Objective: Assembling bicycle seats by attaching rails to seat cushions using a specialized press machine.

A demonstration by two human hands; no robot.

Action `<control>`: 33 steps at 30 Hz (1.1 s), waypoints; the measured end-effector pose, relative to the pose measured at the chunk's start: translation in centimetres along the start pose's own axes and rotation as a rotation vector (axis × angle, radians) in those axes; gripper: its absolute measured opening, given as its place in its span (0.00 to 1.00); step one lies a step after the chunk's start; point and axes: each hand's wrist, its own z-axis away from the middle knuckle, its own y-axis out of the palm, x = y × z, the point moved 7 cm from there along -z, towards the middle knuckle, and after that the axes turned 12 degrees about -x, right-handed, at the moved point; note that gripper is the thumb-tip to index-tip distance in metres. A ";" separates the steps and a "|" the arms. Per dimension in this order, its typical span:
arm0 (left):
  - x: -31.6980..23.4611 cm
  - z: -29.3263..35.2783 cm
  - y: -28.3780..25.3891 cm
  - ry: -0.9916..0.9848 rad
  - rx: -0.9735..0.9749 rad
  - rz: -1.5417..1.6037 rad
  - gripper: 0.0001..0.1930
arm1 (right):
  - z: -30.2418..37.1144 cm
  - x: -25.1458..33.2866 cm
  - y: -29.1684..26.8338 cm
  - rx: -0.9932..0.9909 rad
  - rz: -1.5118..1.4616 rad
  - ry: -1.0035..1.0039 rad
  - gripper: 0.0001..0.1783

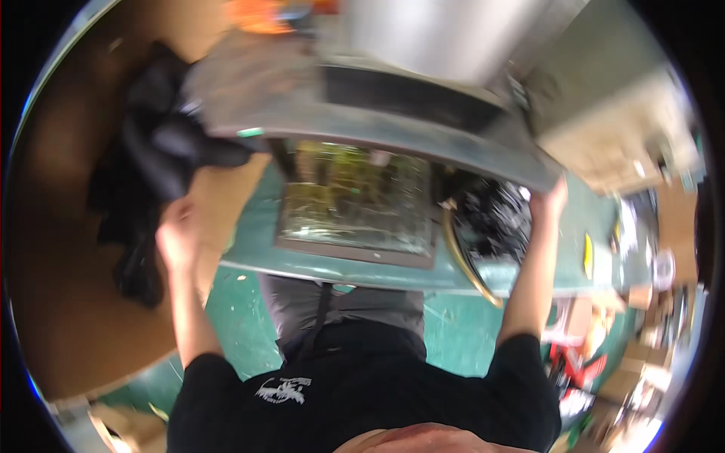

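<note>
My left hand (179, 226) is curled up beside a crumpled black cloth-like bundle (162, 155), within a large brown cardboard box at the left. Blur hides whether its fingers hold any of the bundle. At the right, my right hand (550, 202) is closed around the end of a raised grey shelf (423, 140), some of its fingers out of sight. Under the shelf, a flat framed panel wrapped in clear film (359, 200) lies on the green work table (249, 241). Beside it is a shiny black thing in plastic (495, 219) with a curved gold-coloured rim.
The cardboard box (68, 249) fills the left side. On the shelf stands a large silvery cylinder (423, 34), badly blurred. A beige metal cabinet (612, 113) is at the upper right. Red items and several cartons (634, 370) are at the lower right.
</note>
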 end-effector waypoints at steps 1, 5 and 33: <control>4.6 -0.8 -0.6 0.106 -0.062 -0.101 0.14 | -3.4 1.1 0.2 -0.007 0.807 -0.334 0.20; 12.0 -1.4 -8.8 0.177 -0.349 -0.817 0.29 | -2.0 1.1 2.2 -0.017 0.206 -0.332 0.19; -9.9 9.2 2.0 0.302 0.282 -0.352 0.15 | 5.1 -3.7 -4.2 0.637 0.971 -0.573 0.41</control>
